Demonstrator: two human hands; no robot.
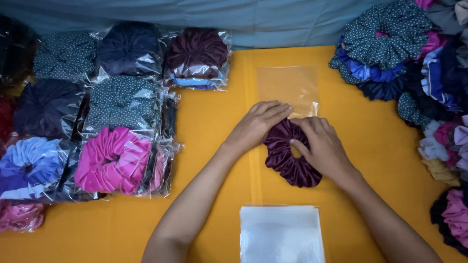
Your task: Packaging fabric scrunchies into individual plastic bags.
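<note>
The dark maroon scrunchie (288, 155) lies flat on the orange surface (202, 150), directly under both hands and just below the mouth of the clear plastic bag (288, 86) — the bag's long axis runs straight away from the person. The left hand (256, 125) rests fingers-flat on the scrunchie's upper edge; the right hand (323, 147) pinches its right side, thumb at the centre hole. Both are equally near the bag opening.

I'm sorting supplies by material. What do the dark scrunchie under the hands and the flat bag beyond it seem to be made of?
The maroon scrunchie looks like satin-type fabric: soft sheen along its gathered folds. The flat bag looks like thin clear plastic film: the orange table shows through, with faint glare. Exact fibre can't be told.
</note>
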